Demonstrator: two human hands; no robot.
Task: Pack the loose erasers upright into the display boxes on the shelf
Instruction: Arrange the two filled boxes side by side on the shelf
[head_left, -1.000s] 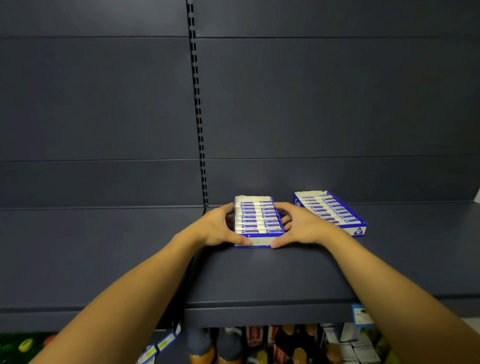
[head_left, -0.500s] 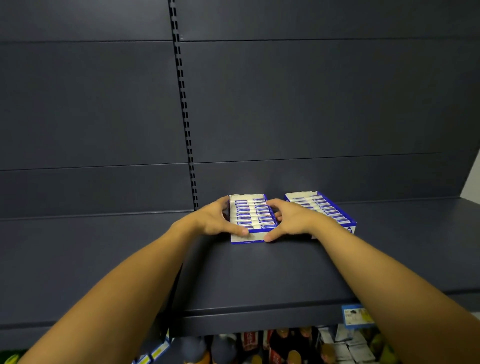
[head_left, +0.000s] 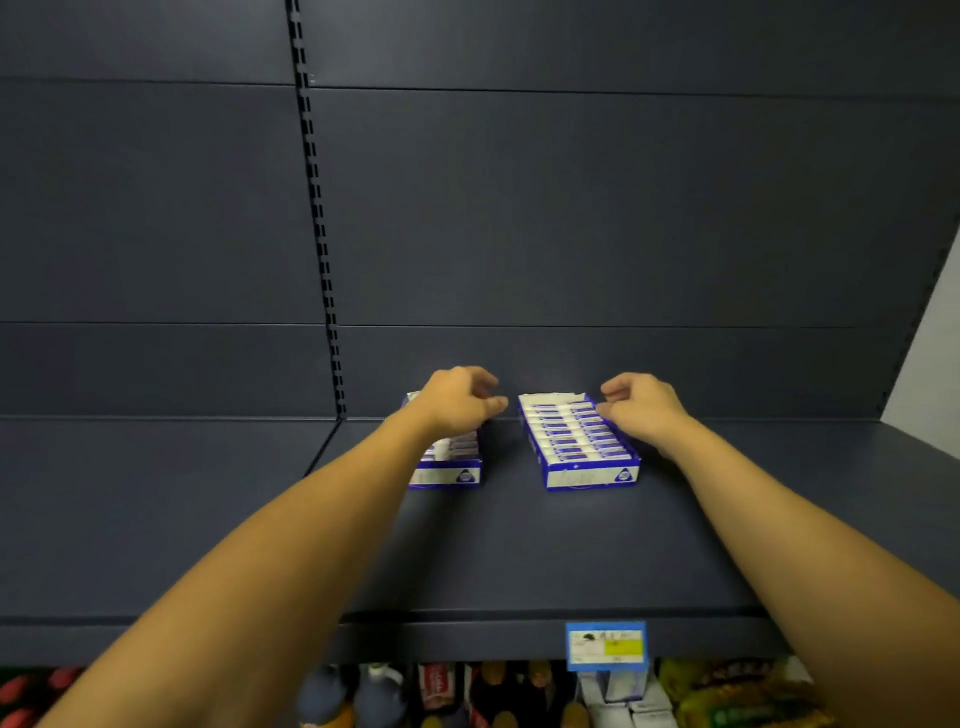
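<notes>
Two blue-and-white cardboard display boxes stand side by side, apart from each other, on the dark grey metal shelf (head_left: 519, 551), both filled with rows of white erasers in blue sleeves (head_left: 576, 441) set on edge.

The left hand (head_left: 457, 402) hangs over the rear part of the left display box (head_left: 447, 470). Its fingers (head_left: 491, 405) are loosely curled and point toward the gap between the boxes, with nothing in them. Only the front wall of that box and a few erasers beneath the wrist can be seen, since the forearm covers the rest.

The right hand (head_left: 641, 410) sits at the far right edge of the right display box (head_left: 582, 449), its fingers (head_left: 610, 410) bent, the tips at the box's right wall near the back. Whether they pinch the wall or only touch it cannot be told. This box lies just left of those fingertips and reaches forward from them.

Below the shelf's front lip hangs a blue-framed price label with a yellow patch (head_left: 605, 644), and blurred bottles and packets (head_left: 467, 696) show underneath.
</notes>
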